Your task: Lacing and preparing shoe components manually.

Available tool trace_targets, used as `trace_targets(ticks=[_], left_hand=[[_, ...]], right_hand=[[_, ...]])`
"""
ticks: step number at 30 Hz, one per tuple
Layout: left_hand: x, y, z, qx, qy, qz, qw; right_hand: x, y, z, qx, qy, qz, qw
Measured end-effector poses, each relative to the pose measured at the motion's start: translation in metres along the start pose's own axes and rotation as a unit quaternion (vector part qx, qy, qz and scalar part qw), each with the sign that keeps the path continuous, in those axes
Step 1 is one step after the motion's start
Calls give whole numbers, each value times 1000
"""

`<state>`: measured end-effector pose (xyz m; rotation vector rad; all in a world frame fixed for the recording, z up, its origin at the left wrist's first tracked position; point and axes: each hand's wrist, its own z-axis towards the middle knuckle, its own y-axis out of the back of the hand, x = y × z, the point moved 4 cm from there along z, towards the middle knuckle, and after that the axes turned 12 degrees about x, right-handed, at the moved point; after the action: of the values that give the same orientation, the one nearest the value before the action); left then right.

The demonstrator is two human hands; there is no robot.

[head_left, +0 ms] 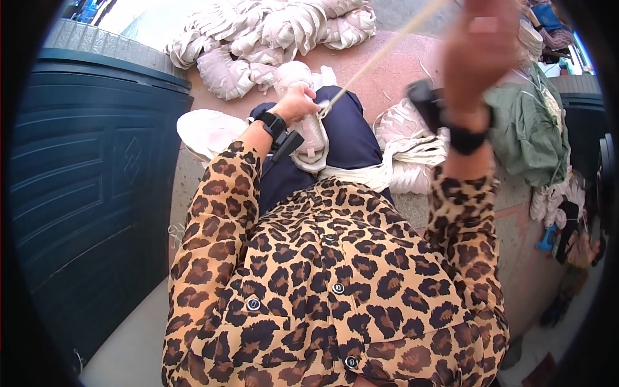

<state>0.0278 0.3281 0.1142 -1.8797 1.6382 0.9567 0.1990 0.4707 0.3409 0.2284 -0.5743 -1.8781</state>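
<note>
On my thighs lies a pale pink and white sneaker (pixel 311 138), its toe toward the far side and its heel toward me. My left hand (pixel 295 103) is closed over its middle. From the shoe's opening a cream shoelace (pixel 380 57) runs taut up to the far right. My right hand (pixel 482 48) is raised high at that end, closed in a fist and blurred by motion; its fingertips are partly cut off by the frame's top. A bundle of loose cream laces (pixel 358 175) lies across my lap.
A heap of similar shoes (pixel 258 32) lies on the ground ahead. More shoes with laces (pixel 412 145) sit right of my knees. One white shoe (pixel 205 133) is by my left knee. A green sack (pixel 532 126) stands at right, a dark blue panelled door (pixel 90 161) at left.
</note>
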Motion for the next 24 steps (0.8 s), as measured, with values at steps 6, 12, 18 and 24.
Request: trace_targets(ticks=[6, 12, 18, 24], left_hand=[[0, 15, -21, -86, -84, 172, 978], [29, 33, -51, -16, -90, 190, 978], [32, 37, -53, -45, -125, 225, 965], [40, 42, -59, -28, -55, 11, 998]], right_hand=[[-59, 52, 50, -77, -187, 329, 923], [-11, -47, -33, 342, -338, 561, 674], [96, -119, -188, 611, -438, 534, 386], [124, -141, -207, 541, -228, 332, 738]])
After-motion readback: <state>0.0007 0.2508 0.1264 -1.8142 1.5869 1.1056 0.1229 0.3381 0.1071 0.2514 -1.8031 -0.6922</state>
